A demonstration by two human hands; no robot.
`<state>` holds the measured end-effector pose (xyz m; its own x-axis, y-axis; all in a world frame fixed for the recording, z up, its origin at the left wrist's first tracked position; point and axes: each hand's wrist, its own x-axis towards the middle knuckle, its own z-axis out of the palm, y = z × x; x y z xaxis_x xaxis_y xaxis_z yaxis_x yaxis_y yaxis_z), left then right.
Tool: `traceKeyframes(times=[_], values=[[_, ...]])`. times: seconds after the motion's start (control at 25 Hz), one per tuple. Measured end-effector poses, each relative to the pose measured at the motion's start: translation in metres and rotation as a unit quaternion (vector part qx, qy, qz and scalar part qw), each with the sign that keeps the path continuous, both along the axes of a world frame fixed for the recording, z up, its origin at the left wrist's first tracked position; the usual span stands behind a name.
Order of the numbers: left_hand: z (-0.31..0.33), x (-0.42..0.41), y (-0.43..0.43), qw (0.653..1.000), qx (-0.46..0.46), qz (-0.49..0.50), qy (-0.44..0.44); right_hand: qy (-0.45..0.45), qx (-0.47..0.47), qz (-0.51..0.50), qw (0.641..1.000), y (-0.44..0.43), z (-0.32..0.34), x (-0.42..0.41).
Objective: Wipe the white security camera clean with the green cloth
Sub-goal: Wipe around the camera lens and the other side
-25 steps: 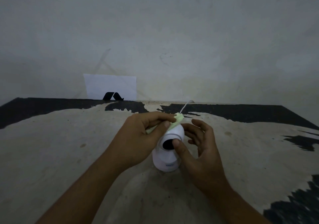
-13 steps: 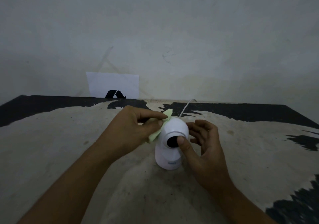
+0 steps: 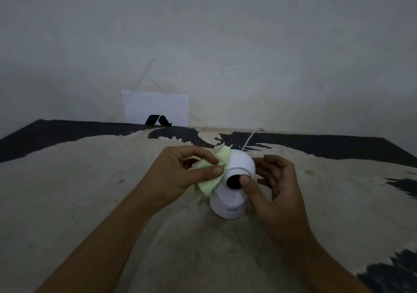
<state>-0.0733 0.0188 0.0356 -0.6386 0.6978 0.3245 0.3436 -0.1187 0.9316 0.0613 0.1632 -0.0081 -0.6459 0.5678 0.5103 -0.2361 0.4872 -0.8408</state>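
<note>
Camera [image 3: 234,177] stands upright on the worktop [image 3: 90,202] between the hands, its round head tilted toward the viewer, its cable [image 3: 249,139] running back to the wall. Left hand [image 3: 178,175] pinches the cloth [image 3: 211,180] between thumb and fingers, pressing it to the head's left side. Right hand [image 3: 274,191] is half open and cupped round the right side, thumb at the lens rim, bracing. Both hands touch the camera; left is set to wipe down or round the dome. Paper sheet [image 3: 155,108] leans well behind; nothing blocks the stroke
</note>
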Motion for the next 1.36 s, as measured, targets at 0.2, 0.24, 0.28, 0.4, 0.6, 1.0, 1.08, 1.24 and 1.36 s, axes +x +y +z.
traceKeyframes(times=[0.2,0.24,0.28,0.4,0.6,1.0,1.08,1.24,1.36], values=[[0.01,0.001,-0.007,0.995,-0.086,-0.005,0.057,0.002,0.005,0.004,1.0,0.0,0.002,0.0],[0.014,0.004,-0.004,0.996,-0.061,0.016,0.06,0.001,0.009,0.001,1.0,0.0,0.002,-0.001],[0.017,0.007,-0.001,0.997,-0.031,0.044,0.061,-0.002,0.016,-0.001,1.0,0.001,0.002,-0.001],[0.022,0.017,0.009,0.99,0.048,0.119,0.059,-0.014,0.063,-0.021,0.998,0.0,0.002,0.0],[0.025,0.032,0.016,0.991,0.053,0.083,0.092,0.051,0.189,-0.046,0.98,-0.008,0.01,-0.001],[-0.003,0.02,0.014,0.983,0.053,0.107,0.139,0.083,0.251,-0.083,0.961,0.007,0.005,0.0],[-0.02,0.023,0.013,0.99,0.03,0.079,0.112,0.076,0.325,-0.065,0.94,0.005,0.003,0.0],[-0.03,0.021,0.009,0.994,0.031,0.052,0.092,0.07,0.349,-0.064,0.932,0.012,-0.003,-0.003],[-0.031,0.018,0.009,0.996,0.039,0.037,0.074,0.067,0.305,-0.089,0.946,0.013,-0.005,-0.003]])
